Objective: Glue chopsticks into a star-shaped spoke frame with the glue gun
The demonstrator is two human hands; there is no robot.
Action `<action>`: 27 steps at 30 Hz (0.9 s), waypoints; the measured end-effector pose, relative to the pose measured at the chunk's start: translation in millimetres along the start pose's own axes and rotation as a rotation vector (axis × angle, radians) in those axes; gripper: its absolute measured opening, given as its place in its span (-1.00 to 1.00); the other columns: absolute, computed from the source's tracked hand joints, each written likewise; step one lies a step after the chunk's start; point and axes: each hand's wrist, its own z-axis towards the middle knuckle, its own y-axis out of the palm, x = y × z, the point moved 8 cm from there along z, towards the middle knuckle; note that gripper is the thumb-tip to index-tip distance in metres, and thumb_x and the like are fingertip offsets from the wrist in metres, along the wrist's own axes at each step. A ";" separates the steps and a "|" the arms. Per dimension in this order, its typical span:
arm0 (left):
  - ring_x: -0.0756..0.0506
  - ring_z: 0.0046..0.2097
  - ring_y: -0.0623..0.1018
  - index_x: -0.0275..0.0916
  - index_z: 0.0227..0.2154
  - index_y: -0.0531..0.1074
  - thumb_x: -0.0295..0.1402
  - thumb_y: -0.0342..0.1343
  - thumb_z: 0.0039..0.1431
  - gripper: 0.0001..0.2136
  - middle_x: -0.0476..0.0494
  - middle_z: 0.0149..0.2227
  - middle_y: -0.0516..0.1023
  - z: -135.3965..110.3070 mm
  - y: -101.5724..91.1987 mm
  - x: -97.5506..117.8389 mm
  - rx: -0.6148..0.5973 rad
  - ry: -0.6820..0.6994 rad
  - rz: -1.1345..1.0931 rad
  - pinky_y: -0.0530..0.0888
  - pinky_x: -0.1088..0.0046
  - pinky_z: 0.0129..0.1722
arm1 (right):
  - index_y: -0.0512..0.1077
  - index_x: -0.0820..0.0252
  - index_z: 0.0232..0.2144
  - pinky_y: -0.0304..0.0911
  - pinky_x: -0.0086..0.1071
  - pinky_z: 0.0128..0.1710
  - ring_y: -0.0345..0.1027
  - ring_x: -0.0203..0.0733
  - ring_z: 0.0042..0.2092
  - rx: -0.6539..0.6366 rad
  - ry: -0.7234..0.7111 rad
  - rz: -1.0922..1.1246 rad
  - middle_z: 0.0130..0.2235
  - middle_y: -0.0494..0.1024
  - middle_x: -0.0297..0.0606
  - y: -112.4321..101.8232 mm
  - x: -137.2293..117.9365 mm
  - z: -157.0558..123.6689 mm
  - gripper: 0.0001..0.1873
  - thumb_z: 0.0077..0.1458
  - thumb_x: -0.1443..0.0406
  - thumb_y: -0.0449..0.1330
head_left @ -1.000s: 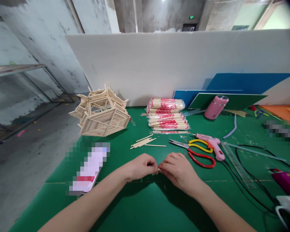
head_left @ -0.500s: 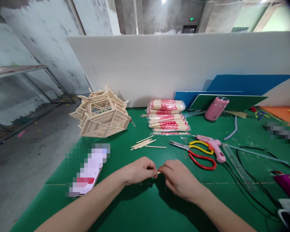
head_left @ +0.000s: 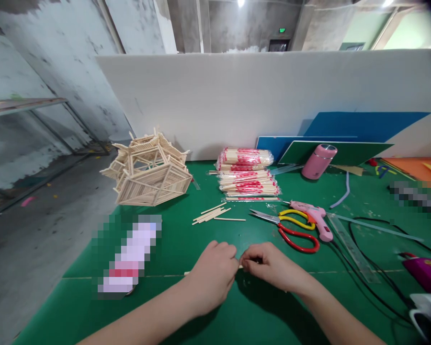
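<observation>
My left hand, back upward, is closed around a thin pale wooden stick; one stick end pokes out on its left. Close by on the right, the fingertips of my right hand are pinched at the stick's other side, where a short bit shows between the hands. Both hands are just over the green table, and the fingers hide most of the stick. Beyond them lies a small loose pile of cut sticks. Scissors with one yellow and one red handle lie to the right of the pile.
A stick-built lattice structure stands at the back left, a phone in front of it. Plastic-wrapped stick bundles lie at the back middle. To the right are a pink glue gun, a ruler, cords and a pink flask.
My left hand has turned over so its back faces up, and it has come lower. A stick end now shows to its left. My right hand has shifted slightly, still pinching.
</observation>
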 end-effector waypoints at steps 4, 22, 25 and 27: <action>-0.11 -0.32 0.33 -0.30 -0.50 0.36 -0.51 -0.14 -0.01 -0.83 -0.16 -0.40 0.38 -3.0 -4.4 -5.0 0.036 -0.036 -0.001 0.20 0.33 -0.35 | 0.41 0.19 -0.54 0.06 -0.50 -0.48 0.23 -0.32 -0.47 0.166 0.039 -0.224 -0.52 0.42 -0.36 -18.2 -1.0 -0.4 -0.78 -0.06 0.40 -0.03; 0.12 -0.59 0.22 -0.34 -0.55 0.43 -0.30 0.20 -0.21 -0.81 0.05 -0.68 0.28 7.3 59.6 -66.0 0.292 -0.554 -1.847 0.10 0.59 -0.56 | 0.37 0.18 -0.29 0.23 -0.40 -0.32 0.30 -0.24 -0.32 0.559 0.064 0.201 -0.32 0.43 -0.25 -30.9 28.0 -11.8 -0.78 0.03 0.22 0.03; 0.12 -0.58 0.24 -0.34 -0.54 0.44 -0.32 0.21 -0.23 -0.82 0.04 -0.65 0.31 8.5 62.4 -61.8 0.298 -0.555 -1.891 0.12 0.59 -0.55 | 0.39 0.18 -0.29 0.25 -0.41 -0.37 0.31 -0.25 -0.35 0.512 0.067 0.266 -0.35 0.44 -0.25 -19.9 26.3 -1.2 -0.76 0.03 0.21 0.02; 0.13 -0.58 0.24 -0.35 -0.54 0.44 -0.34 0.21 -0.21 -0.83 0.04 -0.64 0.32 8.8 62.2 -59.8 0.300 -0.544 -1.903 0.14 0.59 -0.54 | 0.40 0.18 -0.28 0.25 -0.41 -0.39 0.31 -0.25 -0.36 0.499 0.072 0.278 -0.37 0.45 -0.26 -17.1 24.4 4.4 -0.75 0.03 0.21 0.01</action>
